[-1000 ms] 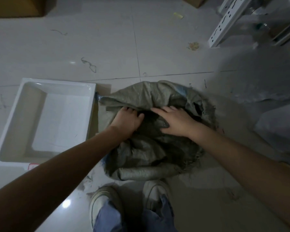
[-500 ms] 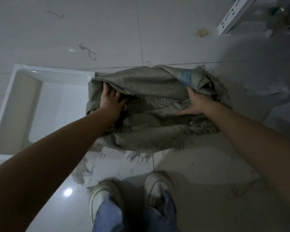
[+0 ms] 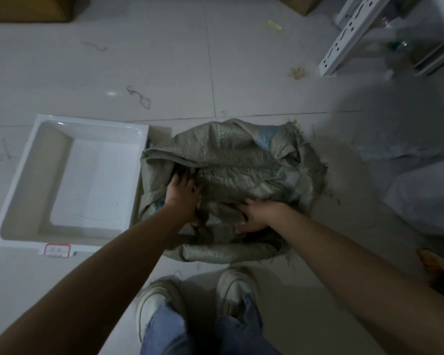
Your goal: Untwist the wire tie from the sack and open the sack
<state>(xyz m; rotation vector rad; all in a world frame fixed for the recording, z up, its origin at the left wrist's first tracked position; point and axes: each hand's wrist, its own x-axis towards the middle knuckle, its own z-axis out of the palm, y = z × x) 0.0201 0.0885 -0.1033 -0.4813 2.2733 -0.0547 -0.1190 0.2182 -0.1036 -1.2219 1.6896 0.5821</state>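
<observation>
Both your left hand (image 3: pixel 182 196) and right hand (image 3: pixel 256 216), fingers closed on folds, grip the sack (image 3: pixel 241 160) at your shoes' twelve o'clock; no tie visible, so spread its mouth next.

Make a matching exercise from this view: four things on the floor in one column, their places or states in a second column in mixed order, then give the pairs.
Things:
1. sack
2. white tray
3. bent wire
4. shoes

Places or states:
A. loose on the tiles beyond the tray
B. crumpled, with the left hand and right hand on it
C. at the bottom of the view, nearest the person
D. left of the sack, with a red-bordered label at its near edge

Pairs: 1-B, 2-D, 3-A, 4-C
</observation>
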